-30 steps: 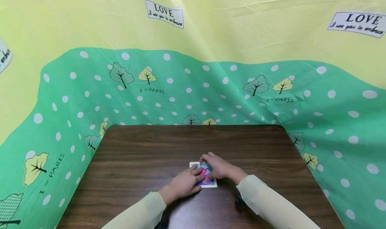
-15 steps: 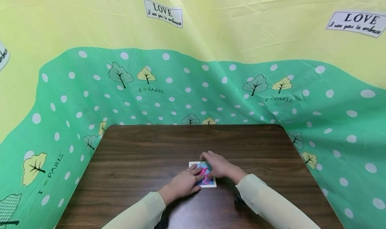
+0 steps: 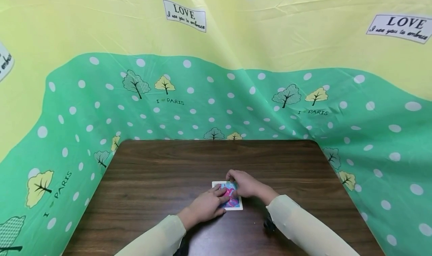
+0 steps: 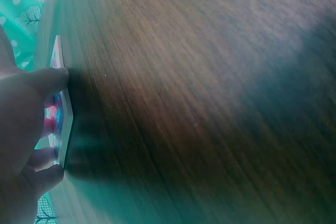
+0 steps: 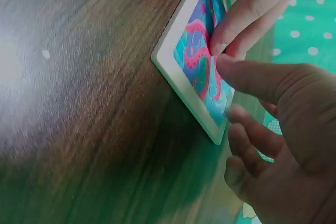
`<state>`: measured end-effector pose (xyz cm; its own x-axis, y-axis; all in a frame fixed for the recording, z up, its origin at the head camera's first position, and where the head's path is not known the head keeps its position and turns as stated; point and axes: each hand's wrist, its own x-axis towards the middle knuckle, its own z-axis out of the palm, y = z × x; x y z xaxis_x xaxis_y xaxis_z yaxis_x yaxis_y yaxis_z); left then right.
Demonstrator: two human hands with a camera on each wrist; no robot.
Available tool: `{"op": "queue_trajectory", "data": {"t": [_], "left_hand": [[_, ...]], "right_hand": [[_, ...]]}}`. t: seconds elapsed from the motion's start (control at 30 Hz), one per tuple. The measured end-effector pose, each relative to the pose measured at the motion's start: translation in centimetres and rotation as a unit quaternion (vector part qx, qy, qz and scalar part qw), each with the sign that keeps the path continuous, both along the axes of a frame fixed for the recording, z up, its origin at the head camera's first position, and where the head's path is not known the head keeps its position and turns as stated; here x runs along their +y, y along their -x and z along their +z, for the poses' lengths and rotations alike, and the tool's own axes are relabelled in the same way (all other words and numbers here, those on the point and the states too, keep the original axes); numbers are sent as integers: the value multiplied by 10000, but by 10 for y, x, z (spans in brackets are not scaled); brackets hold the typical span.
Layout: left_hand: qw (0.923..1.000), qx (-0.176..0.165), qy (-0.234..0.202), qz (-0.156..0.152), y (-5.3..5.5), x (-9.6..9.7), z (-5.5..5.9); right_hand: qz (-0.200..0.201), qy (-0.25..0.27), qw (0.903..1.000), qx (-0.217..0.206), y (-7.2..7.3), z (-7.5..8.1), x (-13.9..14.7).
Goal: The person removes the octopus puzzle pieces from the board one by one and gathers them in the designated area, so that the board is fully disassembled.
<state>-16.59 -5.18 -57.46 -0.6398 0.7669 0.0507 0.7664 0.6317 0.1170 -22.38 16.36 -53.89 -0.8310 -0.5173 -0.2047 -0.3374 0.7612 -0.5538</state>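
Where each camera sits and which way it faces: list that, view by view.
Head: on the head, facing forward and down over the table to the cloth; left hand, right hand and sleeves show.
Left wrist: on that wrist, looking along the table; the left hand shows at left.
Right wrist: on that wrist, looking at the white-bordered board; both hands show.
Both wrist views share the board.

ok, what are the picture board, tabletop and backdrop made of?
Picture board: possibly thick card or wood; matte-looking pale border, visible edge thickness.
Tabletop: likely wood-look laminate, semi-gloss; dark grain, bright glare.
Backdrop: seems printed fabric, slight sheen; folds and creases.
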Motion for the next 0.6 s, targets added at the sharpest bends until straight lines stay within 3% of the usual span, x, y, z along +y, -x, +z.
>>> {"op": "queue_trajectory", "data": {"t": [0.23, 0.6], "left_hand": [[10000, -75, -23, 51, -1, 0, 1], [9997, -183, 51, 140, 0, 2, 1]], "right_hand": [[-72, -78, 9998, 185, -2, -3, 2], [-157, -154, 9997, 72, -2, -3, -3]]}}
